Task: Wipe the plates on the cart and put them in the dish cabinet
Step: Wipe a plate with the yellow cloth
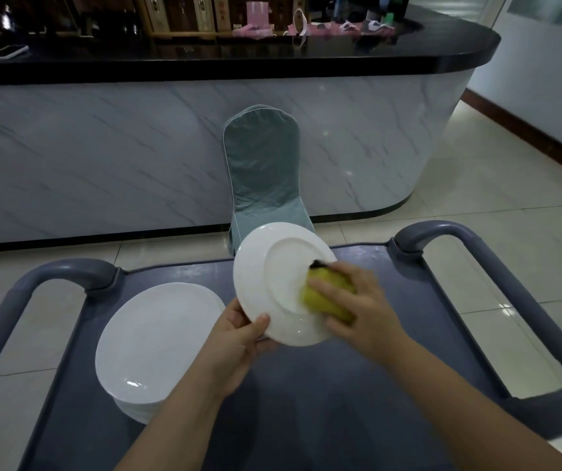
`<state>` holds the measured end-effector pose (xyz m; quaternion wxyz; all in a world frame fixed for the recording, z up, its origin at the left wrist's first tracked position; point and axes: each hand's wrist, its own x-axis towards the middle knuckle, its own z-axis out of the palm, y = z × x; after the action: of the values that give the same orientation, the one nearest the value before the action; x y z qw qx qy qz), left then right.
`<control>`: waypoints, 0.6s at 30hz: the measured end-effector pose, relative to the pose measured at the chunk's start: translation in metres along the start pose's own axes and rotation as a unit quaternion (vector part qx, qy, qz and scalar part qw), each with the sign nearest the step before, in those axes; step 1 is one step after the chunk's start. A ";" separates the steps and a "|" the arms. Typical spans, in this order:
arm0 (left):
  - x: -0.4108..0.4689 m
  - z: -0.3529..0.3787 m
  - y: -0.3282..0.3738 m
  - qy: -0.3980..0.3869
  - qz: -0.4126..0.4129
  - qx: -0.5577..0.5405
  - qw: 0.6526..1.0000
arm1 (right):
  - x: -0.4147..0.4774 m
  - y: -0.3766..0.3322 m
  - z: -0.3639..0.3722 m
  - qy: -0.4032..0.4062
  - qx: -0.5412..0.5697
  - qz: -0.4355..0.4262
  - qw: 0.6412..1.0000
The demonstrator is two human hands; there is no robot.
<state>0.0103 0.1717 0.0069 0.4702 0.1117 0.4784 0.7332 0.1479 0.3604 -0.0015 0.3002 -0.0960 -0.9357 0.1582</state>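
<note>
The right hand (pixel 361 300) clasps a bunched yellow cloth (pixel 313 299) and presses it against a white plate (pixel 272 277) at the plate's 4 o'clock. The left hand (pixel 238 341) pinches the rim at 7 o'clock, holding the plate tilted above the cart (pixel 306 402); the face shown looks like its underside. At 8 o'clock from it, a stack of plates (pixel 157 334) rests on the cart. Wiping seems at an early or middle stage: the stack remains, and no dish cabinet is in view.
</note>
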 end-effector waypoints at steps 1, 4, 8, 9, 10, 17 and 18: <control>-0.001 0.002 -0.005 -0.005 -0.006 0.009 1.000 | 0.005 0.009 -0.002 0.030 -0.001 0.056 0.998; 0.000 0.012 -0.012 -0.018 -0.006 0.026 0.999 | 0.041 -0.006 0.006 0.069 -0.010 0.146 0.987; 0.009 0.005 0.001 -0.019 0.015 0.014 1.000 | 0.045 -0.050 0.013 -0.021 -0.008 0.028 0.999; 0.009 0.003 0.005 -0.019 0.015 0.009 1.000 | 0.037 -0.049 0.010 -0.048 0.005 0.029 0.998; 0.009 0.001 0.006 -0.018 0.012 0.007 1.000 | 0.031 -0.045 0.005 -0.062 0.017 0.036 0.997; 0.003 0.015 -0.007 -0.067 0.002 -0.002 0.998 | 0.032 -0.055 0.005 0.065 0.104 0.061 0.991; 0.002 0.015 -0.006 -0.068 0.003 -0.006 0.998 | 0.025 -0.053 0.002 0.059 0.099 0.034 0.993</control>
<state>0.0215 0.1829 0.0093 0.5004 0.1597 0.4403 0.7282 0.1221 0.3175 0.0292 0.3572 -0.1070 -0.8925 0.2538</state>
